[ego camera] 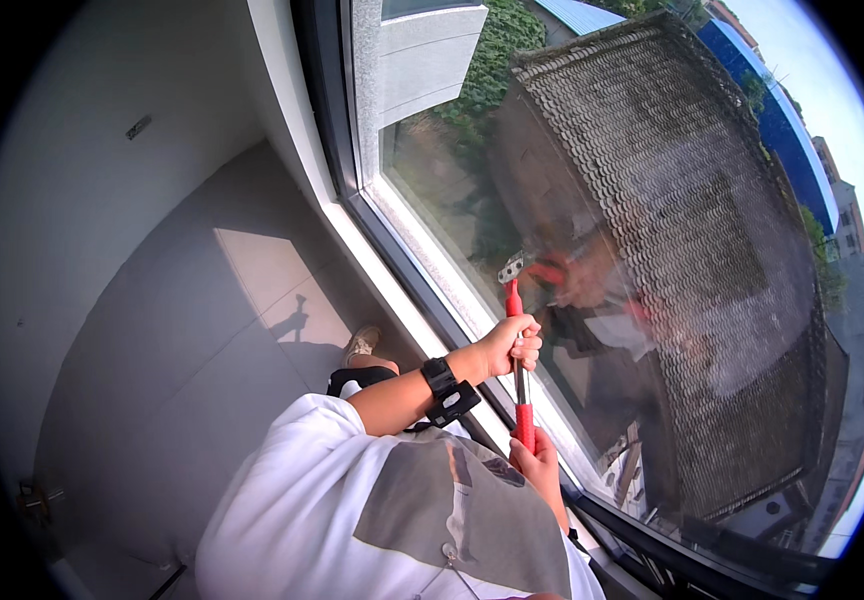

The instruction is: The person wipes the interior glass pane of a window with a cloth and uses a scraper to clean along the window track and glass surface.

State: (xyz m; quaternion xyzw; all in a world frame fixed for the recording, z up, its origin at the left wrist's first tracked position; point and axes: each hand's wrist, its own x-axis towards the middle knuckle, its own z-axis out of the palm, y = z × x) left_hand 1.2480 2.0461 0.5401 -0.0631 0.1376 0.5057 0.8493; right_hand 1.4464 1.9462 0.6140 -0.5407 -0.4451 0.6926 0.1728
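Note:
A long-handled tool, apparently a scraper [524, 422], has a ribbed red grip, a bare metal shaft, a red neck and a small metal head with holes. My left hand [511, 346], a black strap and device on its wrist, is closed round the shaft below the red neck. Lower down, my right hand [538, 459] holds the ribbed grip. Beyond the head is the window glass [469, 217], which shows a reflection of the tool and hands; whether the head touches it, I cannot tell.
A dark window frame [394, 251] and white sill run diagonally beside me. Grey floor tiles [177, 352] and a white wall [102, 187] lie to the left. My shoe [363, 341] stands near the sill. Outside is a tiled roof [672, 187], well below.

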